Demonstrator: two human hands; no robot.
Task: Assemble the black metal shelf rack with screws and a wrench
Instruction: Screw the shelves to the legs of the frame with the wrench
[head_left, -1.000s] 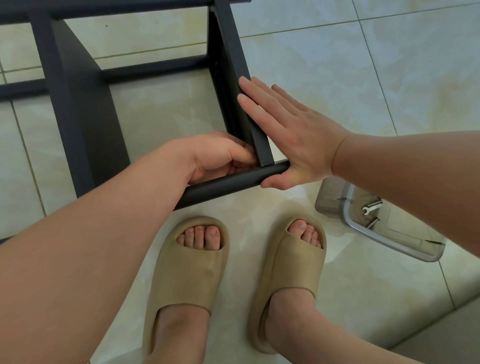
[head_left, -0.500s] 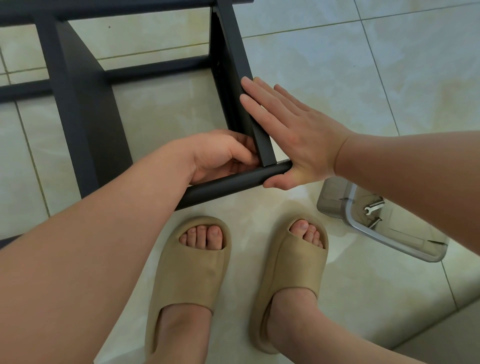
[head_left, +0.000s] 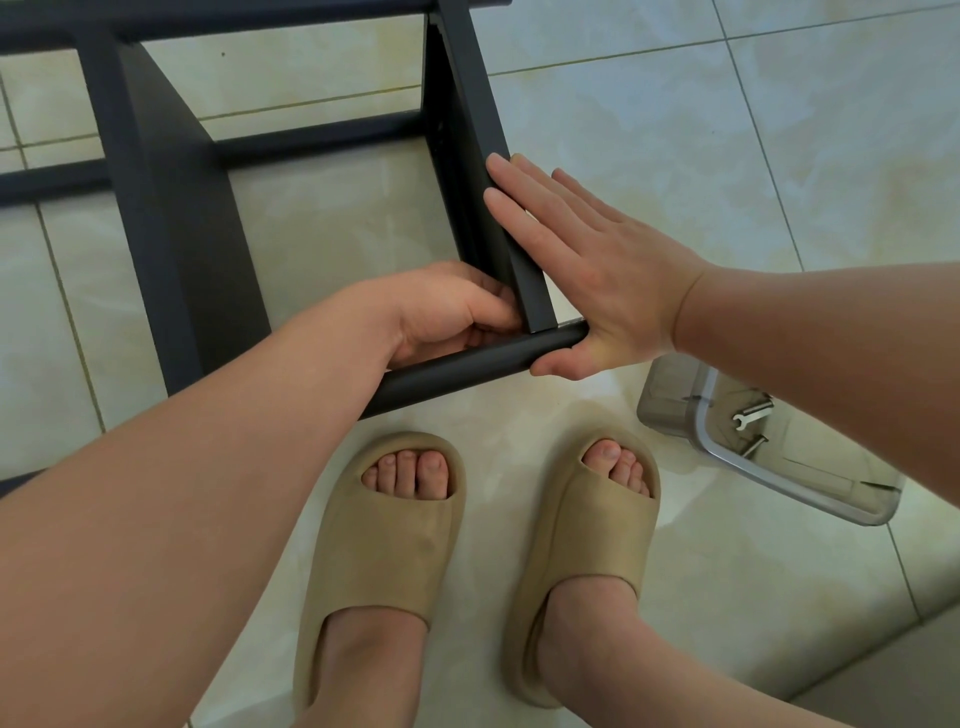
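The rack (head_left: 171, 249) fills the upper left and centre of the frame, standing on the tiled floor (head_left: 675, 130). The joint you are working on sits mid-frame, where the slanting post (head_left: 483, 156) meets the end of the round bar (head_left: 467, 369).

Your left hand (head_left: 452, 312) is tucked into the inside of that corner with its fingers curled onto the bar. Whether it has a screw at its fingertips is hidden.

Your right hand (head_left: 597, 275) lies flat and wide on the outside of the post. Its fingers are straight and its thumb sits under the bar's end.

This looks like the lining-up stage, so use the flat palm to press the post square against the bar until the holes meet. Start any screw by finger and turn it gently so that it does not cross-thread. Leave it slightly loose until the frame sits true.

The wrench (head_left: 750, 413) and spare screws (head_left: 754, 446) lie in the clear box (head_left: 670, 410) at the lower right, near your right forearm. Reach for them only once the joint holds itself.

Mind your toes in those slippers (head_left: 395, 545), just below the bar.
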